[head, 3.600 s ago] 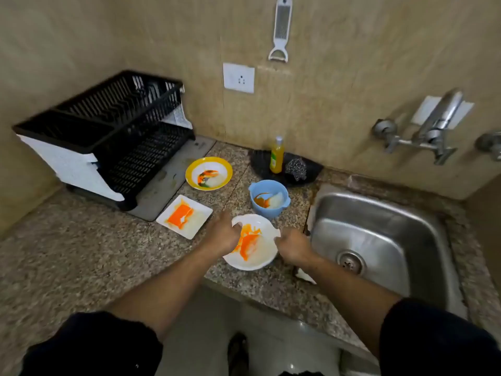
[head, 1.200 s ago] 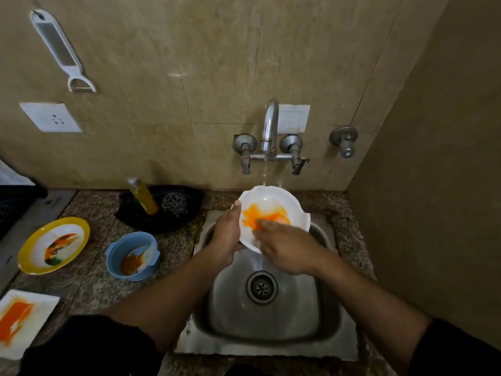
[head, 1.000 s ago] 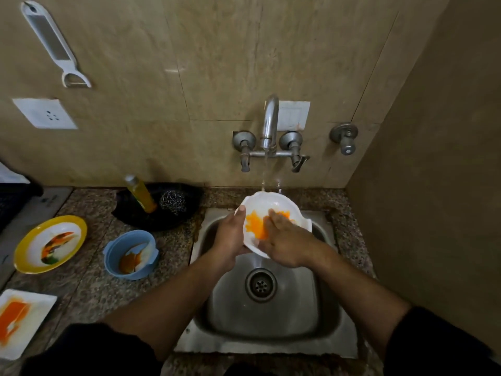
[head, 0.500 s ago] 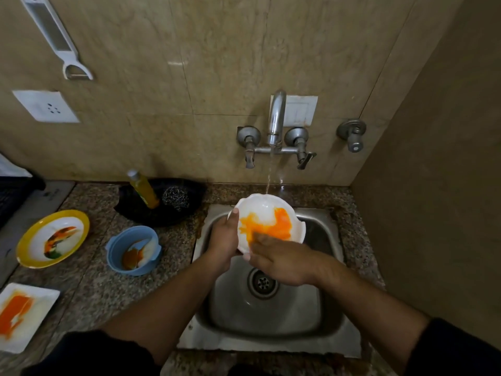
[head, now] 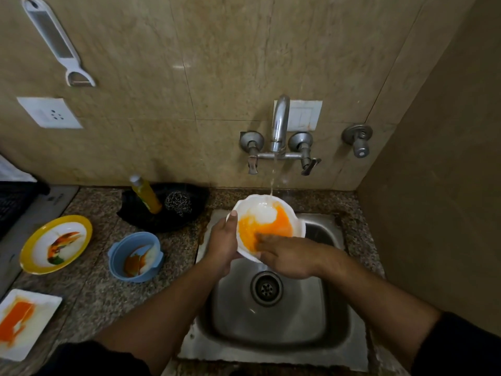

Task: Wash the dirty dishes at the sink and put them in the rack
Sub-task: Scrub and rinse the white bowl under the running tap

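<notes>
Dishes first: the white bowl (head: 267,213) you're washing is up over the steel sink (head: 271,316), tilted toward you, with a thin stream from the tap (head: 279,123) landing on its far rim. Watery orange gunk is spread over most of the inside.

Your left hand (head: 222,245) is clamped on the bowl's left edge, thumb hooked over the rim. Your right hand (head: 290,256) lies flat against the near inside of the bowl, fingers spread on the orange mess, not gripping anything.

Over on the granite counter (head: 89,289) left of the sink you've got the rest of the pile: a blue bowl (head: 135,256) with brownish smears, a yellow-rimmed plate (head: 55,244) further left, and a square white plate (head: 24,321) streaked orange at the near-left corner. Behind the blue bowl, a yellow soap bottle (head: 145,194) and a steel scrubber (head: 177,203) sit in a black dish (head: 160,223) by the wall. Only a dark corner of the rack (head: 13,202) pokes in at the far left edge.
</notes>
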